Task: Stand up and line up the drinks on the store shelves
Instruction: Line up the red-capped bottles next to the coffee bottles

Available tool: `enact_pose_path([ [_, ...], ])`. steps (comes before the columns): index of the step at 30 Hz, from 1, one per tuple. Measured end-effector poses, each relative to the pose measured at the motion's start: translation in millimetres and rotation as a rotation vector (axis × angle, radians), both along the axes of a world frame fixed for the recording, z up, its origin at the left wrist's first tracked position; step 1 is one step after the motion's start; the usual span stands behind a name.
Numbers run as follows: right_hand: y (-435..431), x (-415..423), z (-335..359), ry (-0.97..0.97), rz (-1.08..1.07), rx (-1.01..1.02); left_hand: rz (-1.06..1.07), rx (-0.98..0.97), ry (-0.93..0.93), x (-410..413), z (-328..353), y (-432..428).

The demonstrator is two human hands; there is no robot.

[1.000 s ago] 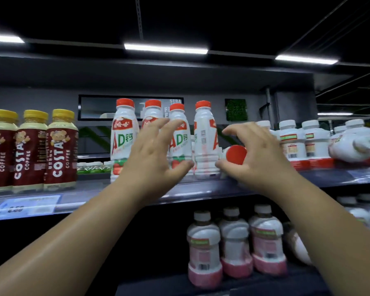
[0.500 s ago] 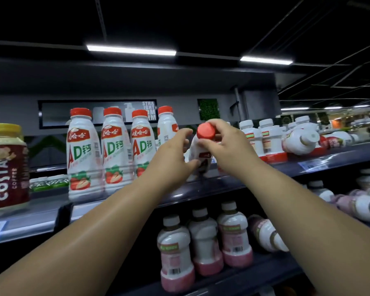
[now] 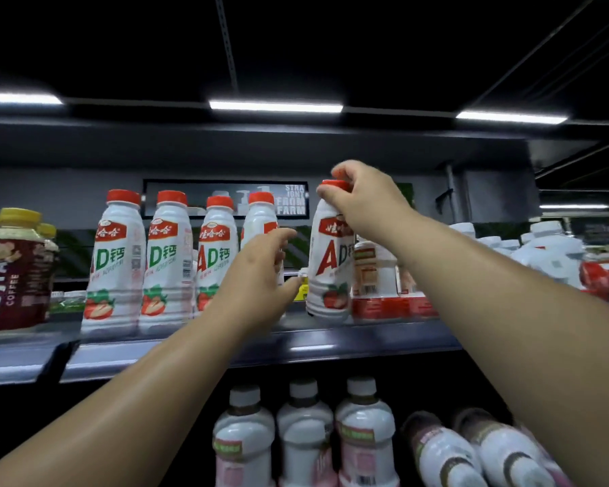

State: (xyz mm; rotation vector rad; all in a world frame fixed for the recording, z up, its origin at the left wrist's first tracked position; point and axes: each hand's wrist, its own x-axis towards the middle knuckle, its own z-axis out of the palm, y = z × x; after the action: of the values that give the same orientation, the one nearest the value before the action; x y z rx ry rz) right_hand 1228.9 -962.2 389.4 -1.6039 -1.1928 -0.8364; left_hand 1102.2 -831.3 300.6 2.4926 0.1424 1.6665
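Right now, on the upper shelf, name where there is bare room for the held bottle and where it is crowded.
Bare shelf lies between the fourth standing AD bottle and the held bottle, though the left hand reaches across it. Crowded: red-based bottles pack its right side.

On my feed, the dark upper shelf (image 3: 331,340) carried Costa coffee bottles (image 3: 11,275) at its left end, then four AD bottles (image 3: 169,261) upright in a row. A fifth AD bottle (image 3: 327,275) was apart to their right, tilted; I couldn't tell whether its base met the shelf. Just beside it stood red-banded white bottles (image 3: 375,279). Further right, a toppled white bottle (image 3: 556,254) lay on its side.
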Motion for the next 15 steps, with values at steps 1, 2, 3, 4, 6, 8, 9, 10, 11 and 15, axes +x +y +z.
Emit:
enact_pose_path([
  [1, 2.5, 1.7, 6.0, -0.021, -0.007, -0.034, 0.029, 0.031, 0.002, 0.7, -2.1, -0.9],
  [2, 5.7, 2.6, 11.1, -0.041, -0.031, -0.068, 0.055, 0.06, 0.004, 1.0, -3.8, -1.4],
  [3, 10.0, 3.7, 14.8, -0.058, -0.057, -0.098, 0.084, 0.082, 0.002, 1.7, -4.7, -1.0],
  [4, 14.5, 4.7, 18.0, -0.068, -0.085, -0.122, 0.117, 0.104, -0.004, 2.1, -5.3, -0.1],
  [6, 22.1, 7.7, 21.3, -0.068, -0.085, -0.152, 0.204, 0.144, -0.014, -0.3, -6.3, 3.2],
  [8, 25.0, 11.0, 23.1, -0.033, -0.028, -0.172, 0.28, 0.161, -0.042, -5.3, -6.3, 8.6],
  [9, 24.5, 12.2, 23.7, -0.014, -0.001, -0.185, 0.3, 0.162, -0.057, -7.5, -6.0, 10.8],
  [10, 24.0, 13.0, 24.3, -0.009, 0.008, -0.198, 0.311, 0.164, -0.063, -10.2, -5.6, 12.2],
  [11, 24.2, 13.2, 24.4, -0.018, 0.002, -0.209, 0.319, 0.169, -0.063, -12.8, -5.2, 13.1],
  [15, 31.7, 10.1, 25.6, -0.07, -0.112, -0.215, 0.335, 0.177, -0.071, -22.1, -3.8, 22.1],
])
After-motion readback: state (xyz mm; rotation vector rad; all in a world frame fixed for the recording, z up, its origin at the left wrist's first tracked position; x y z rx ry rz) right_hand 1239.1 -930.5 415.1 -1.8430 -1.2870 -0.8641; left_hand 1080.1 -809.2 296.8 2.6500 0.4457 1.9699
